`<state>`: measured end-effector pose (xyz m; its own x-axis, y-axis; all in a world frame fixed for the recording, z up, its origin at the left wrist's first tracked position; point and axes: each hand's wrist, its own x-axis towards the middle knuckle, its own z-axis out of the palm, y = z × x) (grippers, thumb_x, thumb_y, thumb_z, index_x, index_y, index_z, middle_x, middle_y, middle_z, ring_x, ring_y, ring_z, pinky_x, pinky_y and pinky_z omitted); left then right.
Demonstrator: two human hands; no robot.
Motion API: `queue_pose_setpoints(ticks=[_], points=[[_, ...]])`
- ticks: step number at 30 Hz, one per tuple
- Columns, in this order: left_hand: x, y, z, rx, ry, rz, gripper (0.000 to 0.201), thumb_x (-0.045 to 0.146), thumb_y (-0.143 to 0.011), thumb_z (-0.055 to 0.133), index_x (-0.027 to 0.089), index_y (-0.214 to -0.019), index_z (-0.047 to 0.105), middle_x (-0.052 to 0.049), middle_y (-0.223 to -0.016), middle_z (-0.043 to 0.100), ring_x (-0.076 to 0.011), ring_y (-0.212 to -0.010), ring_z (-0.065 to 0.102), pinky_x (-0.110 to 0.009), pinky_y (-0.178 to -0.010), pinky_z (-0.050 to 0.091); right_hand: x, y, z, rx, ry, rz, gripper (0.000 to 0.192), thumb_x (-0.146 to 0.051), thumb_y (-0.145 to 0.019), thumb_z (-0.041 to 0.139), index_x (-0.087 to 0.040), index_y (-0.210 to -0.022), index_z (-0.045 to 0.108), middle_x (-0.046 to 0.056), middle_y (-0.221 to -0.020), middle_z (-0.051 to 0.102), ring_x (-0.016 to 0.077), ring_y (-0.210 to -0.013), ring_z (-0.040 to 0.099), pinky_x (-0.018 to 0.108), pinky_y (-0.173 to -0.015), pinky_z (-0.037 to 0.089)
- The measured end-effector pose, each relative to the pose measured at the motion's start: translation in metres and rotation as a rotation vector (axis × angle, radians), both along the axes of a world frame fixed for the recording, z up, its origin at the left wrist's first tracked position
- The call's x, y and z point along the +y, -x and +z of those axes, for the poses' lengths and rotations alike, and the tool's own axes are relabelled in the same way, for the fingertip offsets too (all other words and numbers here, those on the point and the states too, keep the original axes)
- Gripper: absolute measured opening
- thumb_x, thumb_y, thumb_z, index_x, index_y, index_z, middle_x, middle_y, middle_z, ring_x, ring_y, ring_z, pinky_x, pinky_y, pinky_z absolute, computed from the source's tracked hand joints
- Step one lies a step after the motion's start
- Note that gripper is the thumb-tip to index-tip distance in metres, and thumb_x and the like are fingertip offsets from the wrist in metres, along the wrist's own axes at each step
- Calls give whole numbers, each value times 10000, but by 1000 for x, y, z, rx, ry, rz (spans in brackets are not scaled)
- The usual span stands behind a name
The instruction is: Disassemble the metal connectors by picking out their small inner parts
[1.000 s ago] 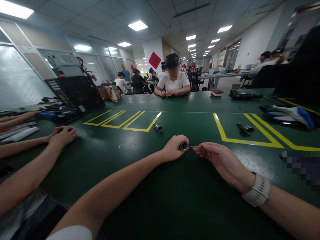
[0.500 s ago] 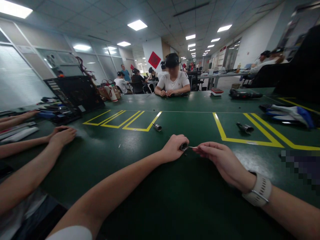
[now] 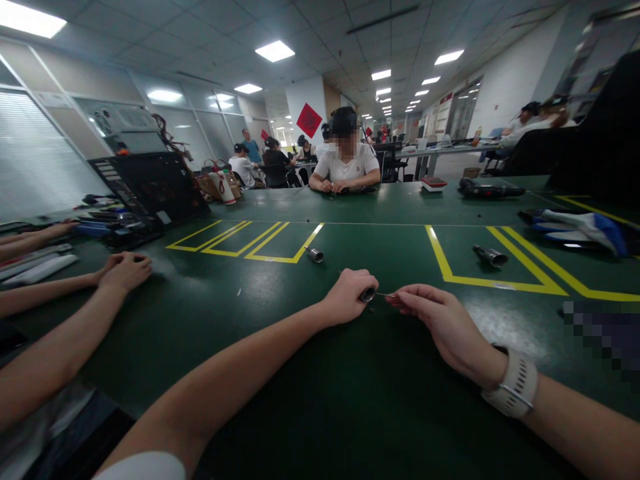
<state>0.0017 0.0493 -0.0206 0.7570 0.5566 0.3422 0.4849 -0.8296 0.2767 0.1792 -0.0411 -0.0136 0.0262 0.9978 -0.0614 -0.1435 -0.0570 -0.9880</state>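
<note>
Both hands are busy at the middle of the green counter (image 3: 310,400). Our left hand (image 3: 347,295) is clenched round a small dark metal cylinder (image 3: 367,294), open end facing right, held just above or on the counter; we can't tell which. Our right hand (image 3: 440,323) pinches a thin metal pin (image 3: 385,294) between thumb and fingertips, its tip at the mouth of the cylinder. Whether the tip is already inside is too small to tell.

Progress, as we judge it: pin is lined up with the bore and at the opening, so alignment looks done; seating it fully looks like what's left.

A second small cylinder (image 3: 315,255) lies near the yellow floor-tape boxes (image 3: 250,240), well apart from our hands and untouched. A larger dark tube (image 3: 491,256) sits inside the yellow outline to the right, also untouched. A tiny dark speck lies on the counter just below the cylinder; can't identify it.

A co-worker's hand (image 3: 125,270) rests flat on the counter to our left. Another person (image 3: 345,167) sits across.
</note>
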Motion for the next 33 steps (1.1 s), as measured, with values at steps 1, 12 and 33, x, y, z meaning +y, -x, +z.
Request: queue_pose_setpoints(ticks=[1,12,33], points=[[-1,0,0,19,-20,12,92,99,-749,497,165,-795,541,-17,-794,566,-154,-766,528,-287,-711,339,-1,1,0,-44,-12,-1,163,-305,-752,653,-179,-849,689,70,-961,690,226,-969,605,382,-861,436],[7,-1,-2,-54,52,-20,56,118,-739,514,161,-740,550,-10,-756,561,-143,-745,524,-273,-710,363,9,-6,2,223,146,86,72,-202,-757,639,-166,-776,699,68,-892,712,183,-892,649,329,-873,467],[11,0,-10,-135,65,166,118,70,-712,522,169,-776,534,0,-781,548,-145,-742,511,-282,-689,388,4,-2,-1,240,76,5,79,-226,-750,648,-169,-740,702,55,-819,707,182,-835,636,332,-822,463]])
